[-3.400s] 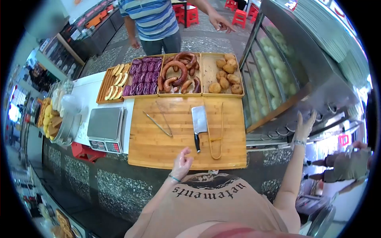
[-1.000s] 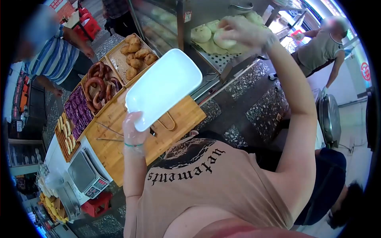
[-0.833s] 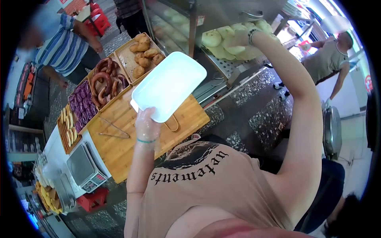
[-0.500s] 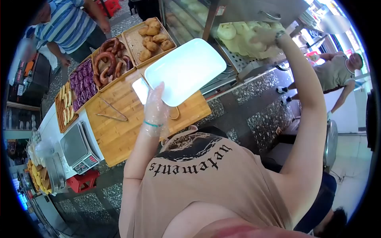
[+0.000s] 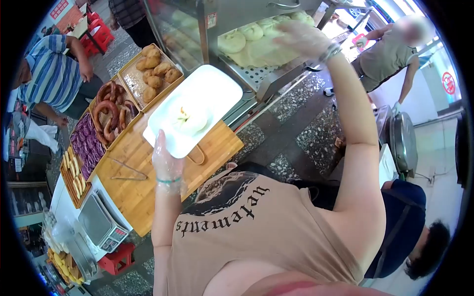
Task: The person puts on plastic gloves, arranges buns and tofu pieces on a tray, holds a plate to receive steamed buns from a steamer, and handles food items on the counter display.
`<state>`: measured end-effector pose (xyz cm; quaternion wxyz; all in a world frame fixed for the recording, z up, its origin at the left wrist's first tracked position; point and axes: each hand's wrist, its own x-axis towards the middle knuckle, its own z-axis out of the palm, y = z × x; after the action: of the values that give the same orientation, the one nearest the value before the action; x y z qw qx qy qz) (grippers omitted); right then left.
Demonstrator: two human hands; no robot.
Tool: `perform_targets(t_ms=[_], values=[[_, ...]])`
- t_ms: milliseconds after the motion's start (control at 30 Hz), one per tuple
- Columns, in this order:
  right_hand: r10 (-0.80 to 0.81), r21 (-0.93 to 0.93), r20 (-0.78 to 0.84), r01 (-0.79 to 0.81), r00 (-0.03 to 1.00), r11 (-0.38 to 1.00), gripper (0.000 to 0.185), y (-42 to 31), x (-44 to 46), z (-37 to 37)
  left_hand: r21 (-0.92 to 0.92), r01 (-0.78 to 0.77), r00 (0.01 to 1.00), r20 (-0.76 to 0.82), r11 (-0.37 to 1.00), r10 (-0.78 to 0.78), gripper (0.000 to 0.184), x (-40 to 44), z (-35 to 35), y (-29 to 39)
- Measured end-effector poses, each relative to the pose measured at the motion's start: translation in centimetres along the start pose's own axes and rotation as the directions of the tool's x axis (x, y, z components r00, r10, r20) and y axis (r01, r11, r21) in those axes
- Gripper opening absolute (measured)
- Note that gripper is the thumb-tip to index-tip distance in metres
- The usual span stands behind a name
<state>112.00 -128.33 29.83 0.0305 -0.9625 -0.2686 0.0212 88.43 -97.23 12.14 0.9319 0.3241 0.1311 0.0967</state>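
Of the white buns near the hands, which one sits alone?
The bun on the white dish held in the left hand; the others cluster on the perforated metal shelf near the right hand.

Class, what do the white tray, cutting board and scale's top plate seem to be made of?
White tray: glossy, perhaps melamine or ceramic; bright sheen.
Cutting board: smooth bamboo or wood; striped grain.
Scale's top plate: probably metal, fairly matte; flat grey surface.

Tray [image 5: 223, 84] smooth, glossy; board [image 5: 140, 197] smooth wood; scale pan [image 5: 95, 220] matt metal.
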Motion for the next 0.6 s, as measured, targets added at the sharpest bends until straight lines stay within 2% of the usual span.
perform_targets(t_ms=[33,67,100,133,167,200,233,267,300,333,400,433,467,533,600], values=[[0.0,-0.22,0.115,0.025,0.993,0.975,0.046,4.6,1.5,-0.6,0.03,0.009,0.999,-0.033,1.0,-0.008,0.051,-0.2,-0.1,0.3],[-0.055,-0.361,0.109,0.091,0.992,0.928,0.04,13.5,4.5,1.4,0.06,0.019,0.998,-0.063,0.998,-0.015,0.05,-0.3,-0.1,0.4],[0.044,-0.39,0.196,0.037,0.98,0.92,0.045,17.5,5.8,1.1,0.074,0.018,0.997,-0.077,0.997,-0.012,0.051,-0.5,0.3,0.6],[0.094,-0.235,0.201,-0.046,0.975,0.971,0.051,22.7,7.7,2.0,0.067,0.013,0.998,-0.07,0.998,-0.008,0.051,-0.7,0.8,0.7],[0.56,0.333,0.124,-0.566,0.819,0.754,0.05,18.3,6.2,0.4,0.06,0.017,0.997,-0.079,0.998,-0.012,0.051,-0.8,1.2,0.7],[0.558,0.331,0.116,-0.562,0.822,0.758,0.05,21.2,7.6,0.9,0.053,0.019,0.996,-0.09,0.998,-0.014,0.051,-0.9,1.4,0.6],[0.423,0.13,0.119,-0.436,0.898,0.89,0.049,26.1,9.9,2.3,0.073,0.005,0.994,-0.11,0.997,0.003,0.05,-0.9,1.0,0.4],[0.279,-0.075,0.156,-0.271,0.947,0.96,0.052,29.1,11.8,2.9,0.066,-0.004,0.994,-0.11,0.998,0.011,0.05,-1.1,1.1,0.3],[0.557,0.236,0.142,-0.574,0.818,0.784,0.063,27.5,11.9,2.3,0.055,0.005,0.989,-0.145,0.998,0.003,0.05,-1.1,1.4,0.2],[0.577,0.323,0.201,-0.61,0.792,0.724,0.061,28.7,13.3,2.8,0.048,0.019,0.983,-0.184,0.999,-0.01,0.049,-1.3,1.5,0.2],[0.489,0.181,0.087,-0.496,0.868,0.849,0.057,31.2,15.9,4.5,0.049,-0.001,0.975,-0.222,0.999,0.012,0.05,-1.4,1.7,0.0],[0.039,0.022,0.222,-0.045,0.974,0.999,0.054,30.4,15.7,3.1,0.066,-0.023,0.972,-0.23,0.998,0.037,0.051,-1.7,2.0,0.1],[0.058,-0.031,0.257,-0.051,0.965,0.998,0.054,29.9,16.8,3.6,0.079,-0.044,0.969,-0.237,0.996,0.061,0.053,-1.7,2.1,-0.1],[0.206,0.004,0.295,-0.217,0.933,0.976,0.056,29.6,17.5,4.0,0.066,-0.045,0.972,-0.227,0.997,0.059,0.052,-1.8,1.8,-0.2],[0.264,0.024,0.325,-0.287,0.908,0.958,0.057,30.1,17.5,3.6,0.096,-0.068,0.966,-0.241,0.993,0.089,0.052,-1.6,2.1,-0.2]])
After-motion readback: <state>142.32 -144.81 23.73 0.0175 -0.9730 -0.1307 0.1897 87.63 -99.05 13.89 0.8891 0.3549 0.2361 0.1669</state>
